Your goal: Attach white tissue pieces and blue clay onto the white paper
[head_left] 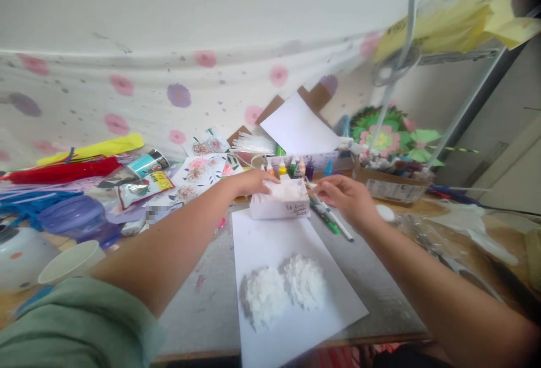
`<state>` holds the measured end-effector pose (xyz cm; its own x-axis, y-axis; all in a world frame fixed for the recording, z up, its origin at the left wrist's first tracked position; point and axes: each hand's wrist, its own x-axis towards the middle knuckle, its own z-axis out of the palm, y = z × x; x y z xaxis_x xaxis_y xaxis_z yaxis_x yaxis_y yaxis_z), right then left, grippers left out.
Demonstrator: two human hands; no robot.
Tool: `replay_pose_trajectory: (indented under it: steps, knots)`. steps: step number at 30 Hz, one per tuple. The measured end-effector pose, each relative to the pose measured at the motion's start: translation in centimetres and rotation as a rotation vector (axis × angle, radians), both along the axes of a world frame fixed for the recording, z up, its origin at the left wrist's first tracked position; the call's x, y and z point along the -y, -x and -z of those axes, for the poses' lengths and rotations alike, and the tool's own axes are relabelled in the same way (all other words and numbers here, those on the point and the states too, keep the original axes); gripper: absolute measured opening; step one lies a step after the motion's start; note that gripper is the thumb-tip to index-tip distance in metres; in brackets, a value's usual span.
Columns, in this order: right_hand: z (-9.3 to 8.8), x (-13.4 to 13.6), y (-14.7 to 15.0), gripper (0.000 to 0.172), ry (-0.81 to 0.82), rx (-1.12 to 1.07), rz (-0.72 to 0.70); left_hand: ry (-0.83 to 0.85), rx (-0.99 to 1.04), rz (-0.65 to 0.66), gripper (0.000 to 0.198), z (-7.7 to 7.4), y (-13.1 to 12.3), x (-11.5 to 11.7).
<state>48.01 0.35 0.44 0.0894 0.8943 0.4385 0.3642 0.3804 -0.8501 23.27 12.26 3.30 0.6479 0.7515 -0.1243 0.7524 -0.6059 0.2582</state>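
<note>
At the far end of a white paper sheet point(287, 233) stands a small white box point(270, 210) with handwriting on its front and white stuff inside. My left hand point(257, 182) grips the box at its back left rim, the thumb over the edge. To the right of the box, my right hand point(344, 194) is closed with fingertips pinched; whatever lies between them is too small to make out. Beneath it lie a green pen point(329, 222) and a white pen point(343, 227). Two white ruffled clumps, a left one point(265, 296) and a right one point(305, 282), rest on the sheet.
Small paint bottles point(282, 169) line up behind the box. A cardboard box point(393, 187) with craft pieces stands at the right, scissors point(456, 266) nearer. On the left are a purple bowl point(71, 216), a pale cup point(71, 261) and a snack packet point(143, 189).
</note>
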Motion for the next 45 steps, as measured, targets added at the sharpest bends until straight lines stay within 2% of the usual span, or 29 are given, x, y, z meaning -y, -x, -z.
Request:
replay_pose_trajectory:
  steps: [3,6,11,15,20,25,29,35,39,43,45]
  knots:
    - [-0.3,0.3,-0.1,0.025,-0.001,-0.006,0.028,-0.026,-0.004,-0.027,0.031,-0.6,0.7,0.1]
    - [-0.7,0.6,-0.2,0.023,-0.004,-0.016,0.069,-0.042,-0.027,-0.051,0.029,0.1,0.6,0.4]
    - [-1.9,1.7,-0.6,0.022,-0.003,-0.026,0.101,-0.07,-0.052,-0.055,0.027,0.6,-1.1,0.2]
    - [-2.6,2.5,-1.4,0.021,-0.02,-0.078,0.108,-0.123,-0.031,-0.068,0.029,0.3,-3.9,-0.7]
    - [-2.7,3.1,-2.5,0.021,-0.053,-0.072,0.134,-0.153,-0.042,-0.082,0.029,0.9,-6.7,-2.3]
    - [-2.6,3.7,-3.4,0.021,-0.087,0.027,0.162,-0.242,-0.045,-0.19,0.03,1.3,-7.1,-4.6]
    - [-2.6,4.0,-3.8,0.02,-0.097,0.025,0.144,-0.253,-0.053,-0.239,0.029,1.7,-7.1,-5.2]
    - [-2.9,4.5,-3.9,0.02,-0.103,0.06,0.153,-0.274,-0.033,-0.216,0.03,2.0,-7.4,-3.8]
    - [-2.8,4.8,-4.1,0.021,-0.092,0.09,0.143,-0.22,-0.048,-0.134,0.029,0.8,-7.4,-2.1]
    - [-2.8,5.0,-4.1,0.02,-0.114,0.124,0.166,-0.179,-0.039,-0.125,0.029,-0.6,-5.5,0.8]
    - [-2.7,5.0,-4.2,0.019,-0.131,0.136,0.17,-0.199,-0.033,-0.168,0.029,-0.6,-3.6,3.1]
